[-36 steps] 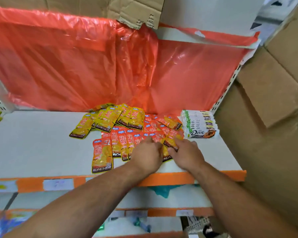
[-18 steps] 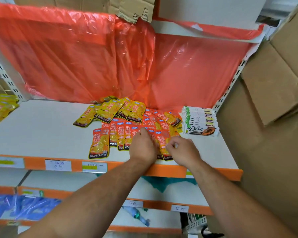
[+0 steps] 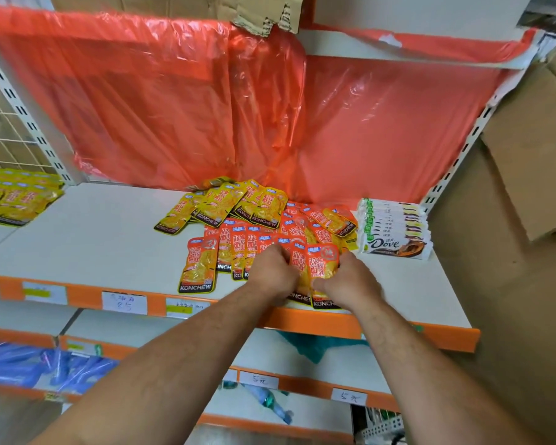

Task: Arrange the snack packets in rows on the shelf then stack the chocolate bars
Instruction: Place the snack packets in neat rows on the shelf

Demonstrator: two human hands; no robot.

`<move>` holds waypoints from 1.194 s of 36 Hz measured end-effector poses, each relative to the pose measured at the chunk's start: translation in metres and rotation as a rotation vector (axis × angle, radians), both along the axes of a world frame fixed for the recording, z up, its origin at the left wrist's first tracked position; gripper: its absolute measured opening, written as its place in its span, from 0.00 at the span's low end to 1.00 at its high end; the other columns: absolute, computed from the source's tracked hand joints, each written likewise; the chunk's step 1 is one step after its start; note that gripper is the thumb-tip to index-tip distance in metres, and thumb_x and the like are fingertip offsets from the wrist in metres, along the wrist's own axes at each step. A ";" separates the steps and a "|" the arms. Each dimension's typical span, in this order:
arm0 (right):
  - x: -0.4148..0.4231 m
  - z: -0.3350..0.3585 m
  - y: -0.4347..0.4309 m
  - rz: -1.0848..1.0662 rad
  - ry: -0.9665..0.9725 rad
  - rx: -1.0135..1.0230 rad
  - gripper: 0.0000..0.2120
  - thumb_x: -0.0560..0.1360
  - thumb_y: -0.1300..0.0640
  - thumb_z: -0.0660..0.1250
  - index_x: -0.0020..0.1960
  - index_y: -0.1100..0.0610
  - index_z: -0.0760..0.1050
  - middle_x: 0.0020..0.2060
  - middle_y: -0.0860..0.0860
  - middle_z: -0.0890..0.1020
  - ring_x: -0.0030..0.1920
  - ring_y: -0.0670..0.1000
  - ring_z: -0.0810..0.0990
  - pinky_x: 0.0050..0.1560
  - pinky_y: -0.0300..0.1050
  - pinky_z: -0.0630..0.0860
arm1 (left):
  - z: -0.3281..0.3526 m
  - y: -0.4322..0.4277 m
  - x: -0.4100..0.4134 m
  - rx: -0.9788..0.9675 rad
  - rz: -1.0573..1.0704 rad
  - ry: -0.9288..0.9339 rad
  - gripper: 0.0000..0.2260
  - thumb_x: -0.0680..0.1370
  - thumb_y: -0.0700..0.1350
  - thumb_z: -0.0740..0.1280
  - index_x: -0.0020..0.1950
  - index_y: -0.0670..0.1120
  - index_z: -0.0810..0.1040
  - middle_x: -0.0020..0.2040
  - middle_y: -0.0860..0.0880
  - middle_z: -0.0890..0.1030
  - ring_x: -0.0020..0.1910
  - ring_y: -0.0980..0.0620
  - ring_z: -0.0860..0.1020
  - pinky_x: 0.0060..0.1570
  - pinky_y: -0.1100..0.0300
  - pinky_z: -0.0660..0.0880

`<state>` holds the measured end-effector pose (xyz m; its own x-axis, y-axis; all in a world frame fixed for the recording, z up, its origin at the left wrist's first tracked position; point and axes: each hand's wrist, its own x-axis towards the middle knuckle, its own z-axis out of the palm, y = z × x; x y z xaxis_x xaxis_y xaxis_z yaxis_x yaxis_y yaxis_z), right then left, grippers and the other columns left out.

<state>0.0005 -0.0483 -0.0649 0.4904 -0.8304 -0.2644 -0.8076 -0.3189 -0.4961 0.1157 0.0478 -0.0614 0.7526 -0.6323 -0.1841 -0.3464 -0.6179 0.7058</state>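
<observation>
Two hands were on the job here, and the change from half a second back was that the left hand [image 3: 275,273] had stopped lying palm-down on the red snack packets [image 3: 235,248]. It and the right hand [image 3: 347,281] had both curled in around a front bundle [image 3: 323,260] of those packets, right at the front lip of the shelf [image 3: 93,239]. I read that as squaring a handful up to lay it as a row, so the packet half of the task was mid-way at best. The grip on both sides was closed down, not spread. The left fingers were bunched against the bundle's left edge and the right thumb pinched its face, with the bundle squeezed between the two hands (couldn't tell how many packets were in it). The rest of the red ones lay overlapping just behind and to the left, one sitting apart near the edge, and the yellow snack packets [image 3: 238,203] were fanned out loosely further back. The chocolate bars [image 3: 394,229] sat in a pile just beside the packets on the right, untouched, so the stacking step hadn't started as far as I could judge.
</observation>
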 end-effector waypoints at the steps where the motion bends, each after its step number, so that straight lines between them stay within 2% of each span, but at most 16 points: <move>1: 0.000 0.000 -0.001 0.000 -0.012 0.019 0.35 0.58 0.37 0.74 0.61 0.48 0.70 0.53 0.48 0.80 0.54 0.55 0.80 0.56 0.55 0.78 | 0.000 0.000 0.001 0.010 -0.007 -0.008 0.10 0.74 0.40 0.70 0.55 0.47 0.76 0.47 0.50 0.78 0.45 0.49 0.75 0.44 0.61 0.71; 5: -0.003 -0.003 -0.007 -0.004 -0.086 0.110 0.31 0.58 0.40 0.77 0.57 0.48 0.72 0.48 0.46 0.82 0.49 0.52 0.81 0.55 0.54 0.79 | 0.000 -0.002 0.001 0.047 -0.038 -0.025 0.05 0.74 0.40 0.70 0.46 0.47 0.77 0.43 0.48 0.80 0.42 0.48 0.77 0.41 0.60 0.72; 8: -0.003 -0.001 -0.011 -0.014 -0.145 0.150 0.22 0.62 0.43 0.78 0.51 0.49 0.74 0.44 0.46 0.82 0.45 0.52 0.81 0.51 0.52 0.80 | 0.000 -0.003 0.004 0.050 -0.029 0.000 0.07 0.73 0.40 0.71 0.39 0.48 0.74 0.40 0.49 0.79 0.42 0.47 0.79 0.39 0.59 0.73; 10: -0.003 0.003 -0.014 -0.010 -0.198 0.201 0.15 0.70 0.51 0.77 0.39 0.52 0.70 0.35 0.48 0.76 0.36 0.50 0.76 0.40 0.46 0.74 | 0.002 -0.004 0.007 0.025 -0.008 0.055 0.10 0.72 0.38 0.71 0.36 0.48 0.72 0.38 0.48 0.79 0.44 0.44 0.81 0.41 0.57 0.78; 12: -0.006 0.009 -0.020 -0.002 -0.249 0.258 0.20 0.74 0.58 0.74 0.33 0.55 0.64 0.31 0.50 0.69 0.32 0.51 0.68 0.35 0.45 0.64 | 0.007 -0.004 0.014 -0.021 0.021 0.135 0.12 0.72 0.37 0.72 0.35 0.48 0.71 0.39 0.46 0.80 0.45 0.43 0.82 0.44 0.55 0.80; 16: -0.011 0.017 -0.030 -0.041 -0.347 0.380 0.19 0.77 0.59 0.72 0.34 0.54 0.64 0.31 0.50 0.67 0.34 0.51 0.65 0.35 0.45 0.58 | 0.017 0.002 0.027 -0.122 0.061 0.215 0.14 0.71 0.37 0.74 0.35 0.47 0.70 0.35 0.49 0.75 0.38 0.49 0.75 0.39 0.61 0.72; 21: 0.001 0.029 -0.014 -0.032 -0.457 0.468 0.15 0.79 0.60 0.68 0.35 0.55 0.71 0.35 0.55 0.78 0.35 0.53 0.72 0.39 0.49 0.68 | 0.021 0.025 0.043 -0.230 0.114 0.329 0.19 0.68 0.32 0.74 0.29 0.47 0.65 0.28 0.51 0.68 0.35 0.50 0.69 0.41 0.54 0.72; 25: 0.029 0.036 0.017 0.029 -0.515 0.498 0.14 0.78 0.61 0.69 0.38 0.55 0.68 0.35 0.55 0.69 0.35 0.52 0.68 0.36 0.45 0.65 | 0.023 0.056 0.059 -0.331 0.143 0.437 0.20 0.69 0.29 0.73 0.30 0.48 0.67 0.28 0.48 0.70 0.34 0.48 0.74 0.41 0.49 0.76; 28: 0.056 0.040 0.045 0.085 -0.544 0.529 0.10 0.76 0.65 0.70 0.39 0.57 0.73 0.33 0.53 0.75 0.35 0.52 0.75 0.38 0.46 0.71 | 0.028 0.086 0.072 -0.371 0.167 0.463 0.20 0.69 0.29 0.73 0.31 0.48 0.68 0.28 0.50 0.70 0.29 0.50 0.71 0.38 0.55 0.74; 31: 0.085 0.045 0.079 0.096 -0.590 0.572 0.10 0.76 0.69 0.68 0.40 0.57 0.77 0.31 0.49 0.83 0.31 0.48 0.81 0.30 0.40 0.77 | 0.036 0.121 0.090 -0.401 0.187 0.492 0.13 0.70 0.30 0.74 0.36 0.46 0.75 0.31 0.48 0.78 0.29 0.51 0.75 0.35 0.60 0.74; 32: 0.095 0.048 0.092 0.093 -0.608 0.581 0.09 0.76 0.70 0.67 0.42 0.58 0.78 0.32 0.51 0.84 0.32 0.48 0.82 0.30 0.42 0.79 | 0.038 0.134 0.097 -0.413 0.200 0.514 0.11 0.70 0.30 0.73 0.39 0.44 0.76 0.34 0.46 0.80 0.30 0.50 0.76 0.34 0.60 0.75; 34: 0.115 0.053 0.119 0.112 -0.626 0.597 0.07 0.76 0.71 0.67 0.45 0.60 0.79 0.39 0.56 0.85 0.35 0.51 0.84 0.40 0.50 0.83 | 0.042 0.161 0.111 -0.427 0.234 0.538 0.10 0.71 0.30 0.73 0.41 0.44 0.77 0.35 0.44 0.81 0.29 0.49 0.77 0.33 0.58 0.76; 36: 0.137 0.057 0.149 0.134 -0.621 0.593 0.06 0.76 0.71 0.67 0.47 0.62 0.79 0.43 0.60 0.84 0.37 0.54 0.84 0.47 0.55 0.81 | 0.044 0.192 0.129 -0.438 0.257 0.526 0.11 0.70 0.30 0.73 0.40 0.44 0.77 0.35 0.44 0.81 0.30 0.49 0.77 0.37 0.54 0.77; 38: 0.152 0.059 0.168 0.151 -0.619 0.583 0.07 0.75 0.71 0.67 0.44 0.61 0.80 0.41 0.59 0.85 0.38 0.56 0.84 0.49 0.58 0.81 | 0.047 0.214 0.139 -0.449 0.276 0.530 0.10 0.71 0.30 0.72 0.41 0.43 0.77 0.35 0.43 0.81 0.29 0.49 0.77 0.37 0.53 0.78; 41: 0.188 0.062 0.216 0.174 -0.630 0.571 0.08 0.75 0.71 0.67 0.43 0.60 0.79 0.38 0.58 0.84 0.39 0.59 0.82 0.48 0.63 0.78 | 0.050 0.265 0.165 -0.463 0.347 0.522 0.10 0.73 0.30 0.71 0.39 0.44 0.75 0.34 0.45 0.80 0.27 0.50 0.77 0.28 0.60 0.77; 43: 0.212 0.065 0.249 0.175 -0.634 0.600 0.07 0.76 0.71 0.67 0.44 0.60 0.77 0.37 0.58 0.83 0.36 0.57 0.82 0.45 0.60 0.80 | 0.048 0.298 0.184 -0.472 0.408 0.506 0.10 0.73 0.31 0.72 0.39 0.44 0.76 0.34 0.44 0.80 0.29 0.47 0.77 0.33 0.56 0.77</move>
<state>0.2121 0.2007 0.0000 0.7989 -0.5391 -0.2666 -0.2887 0.0452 -0.9564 0.2995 0.3457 -0.0129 0.8380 -0.4216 -0.3465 0.2741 -0.2240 0.9353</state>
